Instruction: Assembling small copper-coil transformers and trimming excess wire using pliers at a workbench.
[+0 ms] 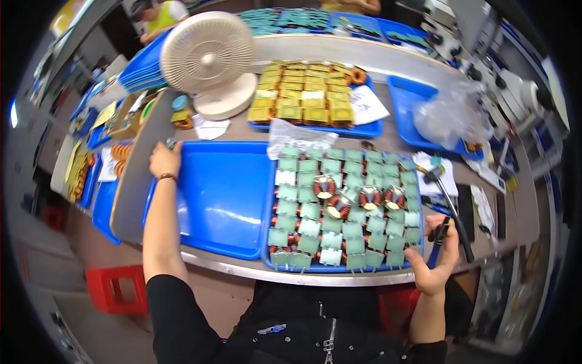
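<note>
My left hand (165, 159) is at the far left corner of a blue tray (219, 194) with nothing lying in it. Its fingers are closed around something small that I cannot make out. To the right, a second blue tray (265, 233) is packed with rows of green boards (331, 239) on copper-wound coils. Several loose ring coils (370, 198) with pale faces rest on top of those rows. Beside this tray's right edge, my right hand (433, 270) grips a blue-and-black hand tool (439, 238), its thumb held apart from the fingers.
A beige fan (209, 60) stands at the back left near a low divider (136, 164). Yellow-wrapped coils (303, 94) fill a tray behind. At right lie a hammer (448, 197), papers and a blue tray with a clear plastic bag (451, 115). Another person (163, 17) sits far left.
</note>
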Action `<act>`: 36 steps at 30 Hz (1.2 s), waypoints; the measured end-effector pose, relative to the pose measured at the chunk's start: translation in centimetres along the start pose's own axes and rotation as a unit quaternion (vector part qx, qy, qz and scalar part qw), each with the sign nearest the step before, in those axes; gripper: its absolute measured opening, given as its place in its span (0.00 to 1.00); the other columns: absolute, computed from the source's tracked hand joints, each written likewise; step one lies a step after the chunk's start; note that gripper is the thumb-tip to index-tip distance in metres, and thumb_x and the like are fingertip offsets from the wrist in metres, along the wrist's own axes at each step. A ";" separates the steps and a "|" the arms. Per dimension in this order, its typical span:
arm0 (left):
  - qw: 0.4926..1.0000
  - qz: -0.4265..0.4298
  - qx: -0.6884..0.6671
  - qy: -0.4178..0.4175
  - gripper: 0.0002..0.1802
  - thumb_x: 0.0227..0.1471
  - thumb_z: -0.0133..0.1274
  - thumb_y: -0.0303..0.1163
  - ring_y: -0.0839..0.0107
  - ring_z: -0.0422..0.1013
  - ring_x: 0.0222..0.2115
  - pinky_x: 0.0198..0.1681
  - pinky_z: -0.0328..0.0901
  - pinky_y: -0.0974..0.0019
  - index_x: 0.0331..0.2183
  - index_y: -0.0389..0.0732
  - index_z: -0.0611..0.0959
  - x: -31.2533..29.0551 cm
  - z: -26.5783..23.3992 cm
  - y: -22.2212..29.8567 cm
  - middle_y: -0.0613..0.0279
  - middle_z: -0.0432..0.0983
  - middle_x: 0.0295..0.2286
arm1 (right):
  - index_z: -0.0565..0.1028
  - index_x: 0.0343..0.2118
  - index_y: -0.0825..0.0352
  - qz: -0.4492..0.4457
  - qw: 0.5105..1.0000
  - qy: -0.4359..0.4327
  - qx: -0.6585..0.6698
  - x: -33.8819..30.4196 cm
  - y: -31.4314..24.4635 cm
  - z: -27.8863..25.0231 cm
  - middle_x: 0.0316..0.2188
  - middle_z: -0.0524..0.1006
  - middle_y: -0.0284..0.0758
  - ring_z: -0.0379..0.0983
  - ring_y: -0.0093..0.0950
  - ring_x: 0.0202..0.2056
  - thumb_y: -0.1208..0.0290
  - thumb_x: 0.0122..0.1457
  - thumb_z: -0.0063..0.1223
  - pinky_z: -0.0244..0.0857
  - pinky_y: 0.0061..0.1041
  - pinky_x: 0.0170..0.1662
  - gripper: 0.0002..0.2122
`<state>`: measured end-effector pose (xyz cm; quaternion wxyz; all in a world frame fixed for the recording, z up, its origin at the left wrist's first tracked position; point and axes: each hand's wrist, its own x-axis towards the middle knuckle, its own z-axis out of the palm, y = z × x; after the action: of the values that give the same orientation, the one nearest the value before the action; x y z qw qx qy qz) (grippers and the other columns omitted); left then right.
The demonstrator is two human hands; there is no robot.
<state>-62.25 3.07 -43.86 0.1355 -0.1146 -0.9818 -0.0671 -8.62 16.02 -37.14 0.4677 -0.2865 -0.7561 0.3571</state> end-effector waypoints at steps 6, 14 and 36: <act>0.991 0.127 -0.038 0.031 0.23 0.48 0.51 0.51 0.60 0.75 0.31 0.32 0.68 0.57 0.32 0.38 0.77 0.4 0.4 -1.5 0.53 0.77 0.30 | 0.67 0.40 0.70 0.029 0.999 0.017 -0.039 -1.1 0.3 -2.0 0.39 0.68 0.37 0.61 0.24 0.35 0.74 0.38 0.61 0.55 0.24 0.44 0.23; 0.903 0.368 -0.211 -0.062 0.16 0.43 0.60 0.36 0.65 0.74 0.28 0.30 0.67 0.66 0.34 0.40 0.77 -14.6 -5.2 0.5 0.57 0.76 0.27 | 0.67 0.41 0.70 0.006 1.000 0.004 -0.013 -1.8 0.1 -1.7 0.40 0.67 0.36 0.61 0.24 0.35 0.76 0.38 0.61 0.55 0.23 0.44 0.23; 0.192 0.068 -0.796 -0.570 0.50 0.46 0.58 0.41 0.63 0.71 0.42 0.42 0.68 0.62 0.58 0.33 0.46 -31.3 -14.4 5.6 0.47 0.71 0.41 | 0.64 0.39 0.67 -0.100 0.941 -0.215 0.242 -2.9 -3.8 6.8 0.41 0.69 0.42 0.67 0.30 0.43 0.80 0.33 0.70 0.60 0.29 0.48 0.29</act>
<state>-27.99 -0.35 -38.33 -0.6200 -0.2354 -0.2047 -0.7200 -14.09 9.74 -37.61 0.3825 -0.0041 -0.7540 0.5341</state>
